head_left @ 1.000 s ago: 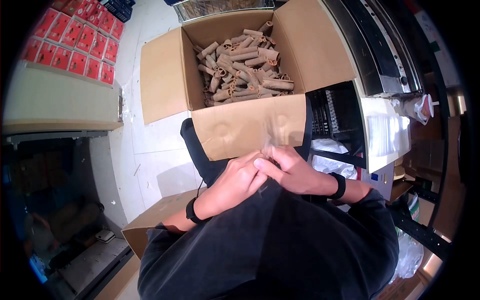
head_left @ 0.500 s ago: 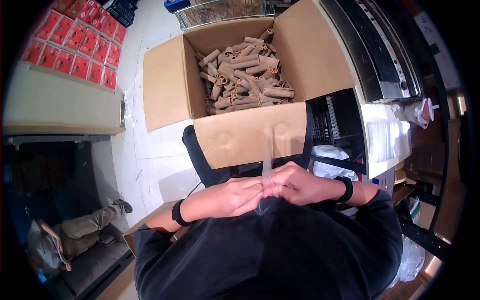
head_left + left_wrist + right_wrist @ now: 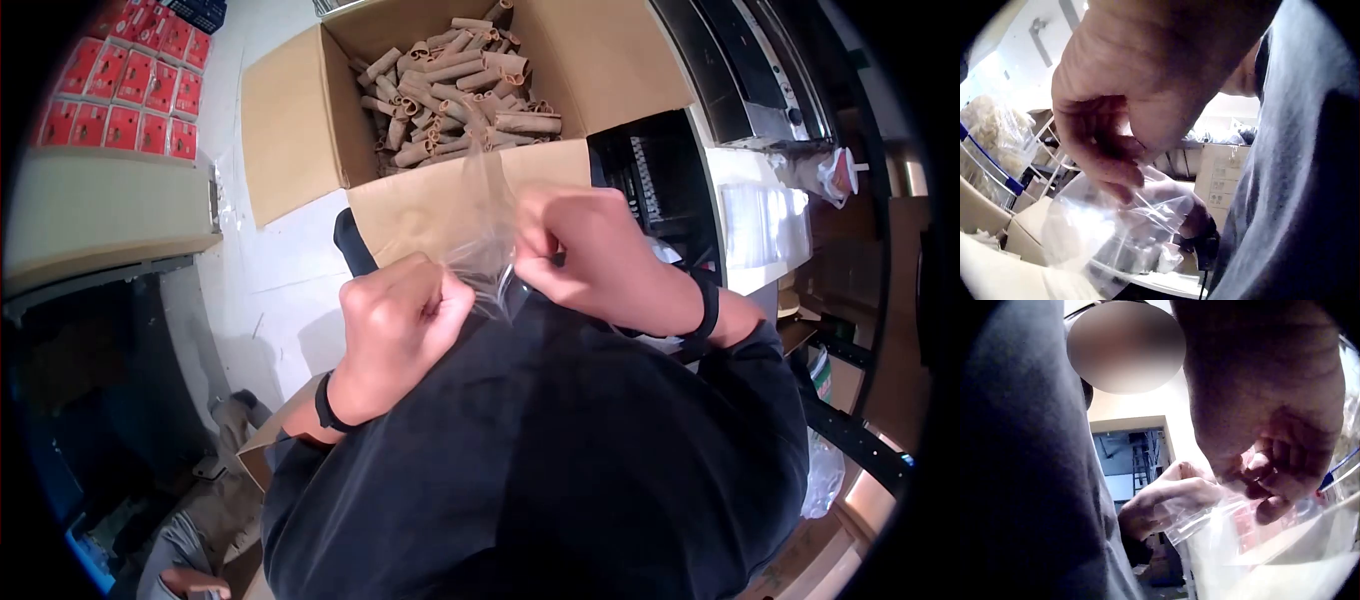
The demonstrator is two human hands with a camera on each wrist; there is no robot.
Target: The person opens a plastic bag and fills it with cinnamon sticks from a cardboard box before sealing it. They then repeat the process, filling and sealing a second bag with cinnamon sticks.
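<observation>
Between my two hands a clear plastic bag (image 3: 487,255) is spread, its rim drawn apart. My left hand (image 3: 398,318) pinches one side of the rim with curled fingers. On the other side, my right hand (image 3: 605,252) pinches the rim in the same way. The left wrist view shows the thin see-through film (image 3: 1085,234) bulging below the fingers. Just beyond the hands stands an open cardboard box (image 3: 290,130), filled with rolled brown bark sticks (image 3: 455,75) that look like cinnamon. The bag overlaps the box's near flap in the head view.
Red packs (image 3: 125,85) are stacked on a counter at the left. A pile of clear plastic bags (image 3: 765,225) lies on the right-hand worktop, near a dark metal appliance (image 3: 745,75). Another person (image 3: 195,540) is at the lower left.
My hands were close together at the bag; now they are apart, raised a little, with the bag's rim stretched between them. The head view has shifted, and the other person appears lower.
</observation>
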